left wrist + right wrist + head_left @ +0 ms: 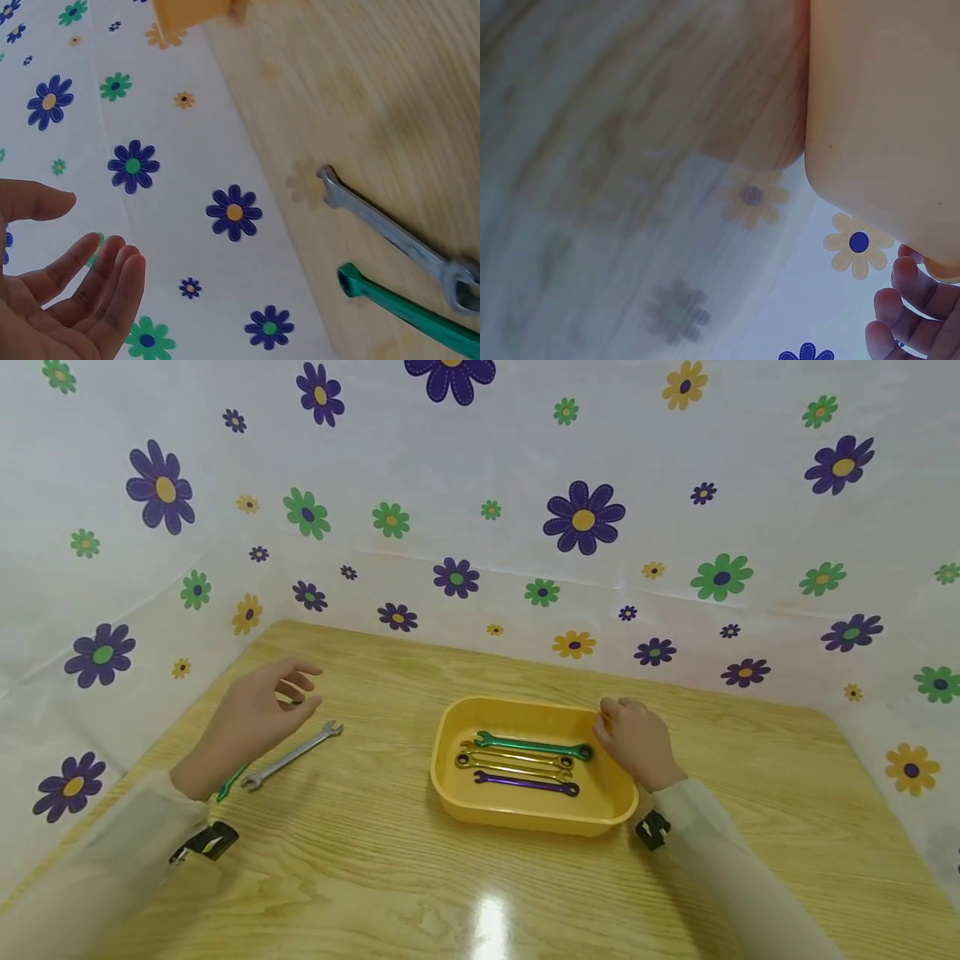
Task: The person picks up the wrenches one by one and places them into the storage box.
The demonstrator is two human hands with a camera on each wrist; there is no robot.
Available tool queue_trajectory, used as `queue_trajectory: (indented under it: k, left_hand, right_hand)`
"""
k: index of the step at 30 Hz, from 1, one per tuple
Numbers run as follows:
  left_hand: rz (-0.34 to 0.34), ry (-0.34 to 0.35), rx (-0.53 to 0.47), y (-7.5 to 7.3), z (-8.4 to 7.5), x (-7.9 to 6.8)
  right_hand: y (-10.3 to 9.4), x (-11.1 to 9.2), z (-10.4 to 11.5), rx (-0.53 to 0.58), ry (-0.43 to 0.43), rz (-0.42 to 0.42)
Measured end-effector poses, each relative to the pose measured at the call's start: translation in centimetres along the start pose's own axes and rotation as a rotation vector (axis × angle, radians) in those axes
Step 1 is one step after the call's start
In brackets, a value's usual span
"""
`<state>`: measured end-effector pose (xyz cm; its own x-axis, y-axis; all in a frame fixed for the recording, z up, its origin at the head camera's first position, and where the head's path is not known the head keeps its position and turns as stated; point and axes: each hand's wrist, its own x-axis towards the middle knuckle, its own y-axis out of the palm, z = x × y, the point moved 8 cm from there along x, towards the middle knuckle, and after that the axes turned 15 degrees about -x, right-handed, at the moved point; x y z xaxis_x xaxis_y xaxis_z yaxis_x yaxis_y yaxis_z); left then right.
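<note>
A yellow plastic tray (525, 822) stands on the table with several combination wrenches lying side by side in it: a green wrench (532, 745), gold wrenches (517, 767) and a purple wrench (525, 783). My right hand (637, 739) grips the tray's back right corner, fingers curled at the rim; the right wrist view shows the tray wall (885, 112) beside those fingers. On the left, my left hand (255, 706) is held above the table with fingers parted and nothing in them. Beneath it lie a silver wrench (292, 757) and another green wrench (405, 306), partly hidden by the hand in the head view.
The wood-grain table (360, 877) ends at a white curtain with printed flowers (510, 460) at the back and both sides. Dark straps (206, 842) sit on both wrists over pale sleeves.
</note>
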<state>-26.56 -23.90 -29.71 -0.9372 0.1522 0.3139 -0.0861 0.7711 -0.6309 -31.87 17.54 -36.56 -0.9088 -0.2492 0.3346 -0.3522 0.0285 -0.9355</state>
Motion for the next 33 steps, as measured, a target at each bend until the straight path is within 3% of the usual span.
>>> queue_trajectory:
  k: [11, 33]
  left_hand:
    - [-0.002, -0.02, 0.021, -0.5, 2.9, -0.6]
    - [0.143, -0.189, 0.017, 1.6, 8.5, -2.4]
  right_hand:
    - [0.1, 0.1, 0.0, 0.001, 0.005, 0.014]
    - [-0.1, -0.1, 0.2, 0.001, 0.004, 0.02]
